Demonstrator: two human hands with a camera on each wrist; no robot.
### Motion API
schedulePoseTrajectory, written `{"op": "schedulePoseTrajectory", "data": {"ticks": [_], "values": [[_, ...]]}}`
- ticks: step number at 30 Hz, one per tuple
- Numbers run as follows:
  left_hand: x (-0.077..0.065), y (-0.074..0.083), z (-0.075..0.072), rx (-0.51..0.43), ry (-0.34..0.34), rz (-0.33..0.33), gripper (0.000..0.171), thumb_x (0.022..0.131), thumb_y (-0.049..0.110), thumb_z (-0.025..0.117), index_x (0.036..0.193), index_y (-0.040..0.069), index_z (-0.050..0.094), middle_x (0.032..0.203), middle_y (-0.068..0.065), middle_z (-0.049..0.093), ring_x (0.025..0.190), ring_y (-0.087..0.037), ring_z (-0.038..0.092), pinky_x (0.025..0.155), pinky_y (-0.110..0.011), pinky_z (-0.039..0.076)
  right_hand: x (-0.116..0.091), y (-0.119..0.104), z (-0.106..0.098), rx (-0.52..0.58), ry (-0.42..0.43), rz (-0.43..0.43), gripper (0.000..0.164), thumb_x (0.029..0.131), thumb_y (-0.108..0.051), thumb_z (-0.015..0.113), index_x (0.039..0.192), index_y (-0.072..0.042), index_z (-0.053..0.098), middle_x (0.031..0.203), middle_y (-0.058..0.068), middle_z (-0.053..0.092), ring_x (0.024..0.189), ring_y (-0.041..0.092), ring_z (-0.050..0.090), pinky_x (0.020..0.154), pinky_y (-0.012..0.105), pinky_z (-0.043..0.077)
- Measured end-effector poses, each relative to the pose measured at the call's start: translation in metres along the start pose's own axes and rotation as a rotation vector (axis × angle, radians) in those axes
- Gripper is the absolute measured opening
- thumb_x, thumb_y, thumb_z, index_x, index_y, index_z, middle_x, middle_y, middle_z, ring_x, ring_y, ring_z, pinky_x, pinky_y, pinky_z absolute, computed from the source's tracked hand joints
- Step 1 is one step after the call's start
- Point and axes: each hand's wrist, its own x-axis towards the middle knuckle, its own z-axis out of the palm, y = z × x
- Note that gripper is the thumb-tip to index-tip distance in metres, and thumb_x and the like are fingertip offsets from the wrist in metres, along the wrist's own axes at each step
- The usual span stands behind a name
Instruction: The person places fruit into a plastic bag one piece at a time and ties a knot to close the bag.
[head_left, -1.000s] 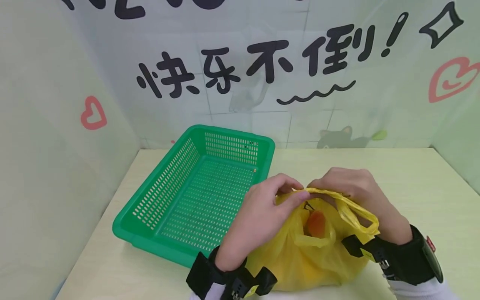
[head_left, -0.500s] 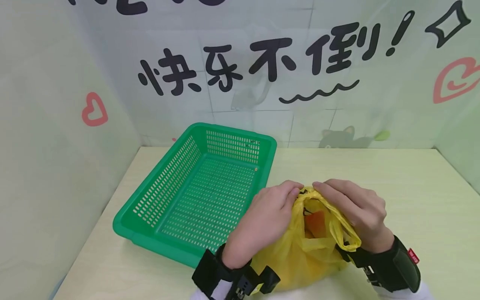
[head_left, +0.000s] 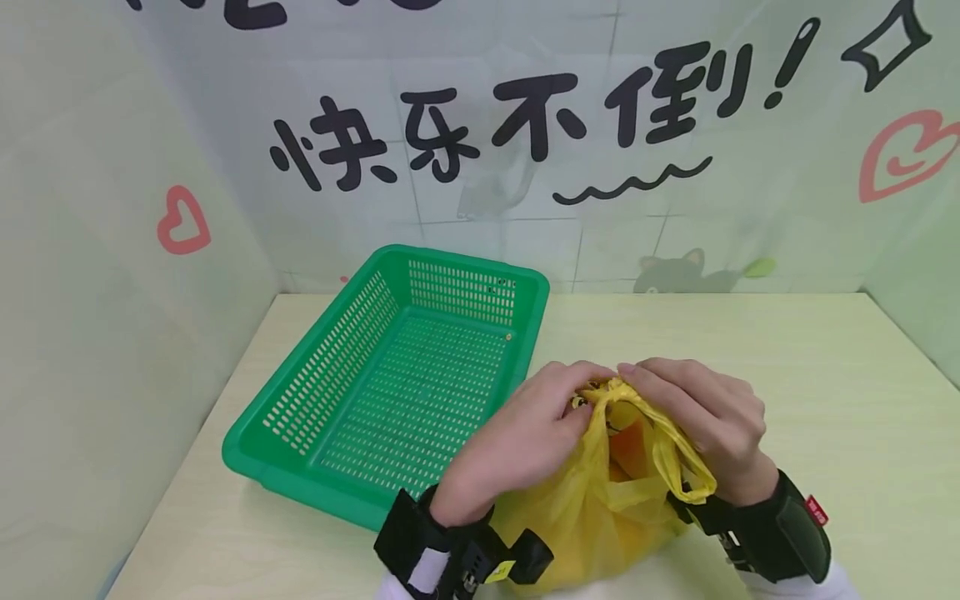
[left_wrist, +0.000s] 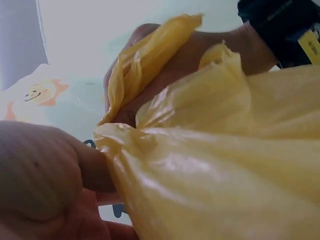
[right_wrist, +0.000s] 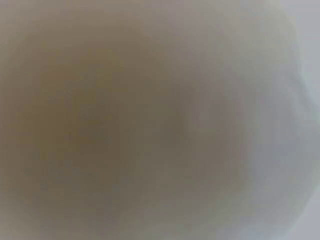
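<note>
A yellow plastic bag [head_left: 592,525] stands on the table in front of me, its top gathered between both hands. Through a gap below the rim shows an orange-coloured round thing [head_left: 630,448], probably fruit, mostly hidden by the plastic. My left hand [head_left: 525,429] pinches the bag's left upper edge between thumb and fingers. On the other side my right hand [head_left: 708,421] holds the rim, with a handle loop hanging below its fingers. In the left wrist view the bunched plastic [left_wrist: 185,165] lies between the two hands. The right wrist view is too blurred to read.
A green plastic basket [head_left: 315,492] with slotted walls sits left of the bag, close to my left forearm. Both stand on a pale wooden table [head_left: 840,400]. Behind is a white printed wall sheet [head_left: 480,258], with side panels left and right.
My right hand has moved left and closer to the left hand, turning over the rim. The bag's mouth has become narrower and more bunched. The basket stays put.
</note>
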Motion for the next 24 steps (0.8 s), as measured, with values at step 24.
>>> {"op": "schedulePoseTrajectory", "data": {"ticks": [24], "values": [[-0.012,-0.003,-0.024,-0.162,0.257,0.079,0.013,0.085,0.019,0.076,0.095,0.013,0.079,0.09,-0.001,0.076,0.075,-0.008,0.064,0.067,-0.023,0.054,0.004,0.009,-0.039,0.254,-0.473,0.406,0.036,0.093,-0.037,0.063,0.097,-0.004,0.077,0.066,-0.001,0.058,0.061,-0.002,0.046,0.051,0.01,0.036]]}}
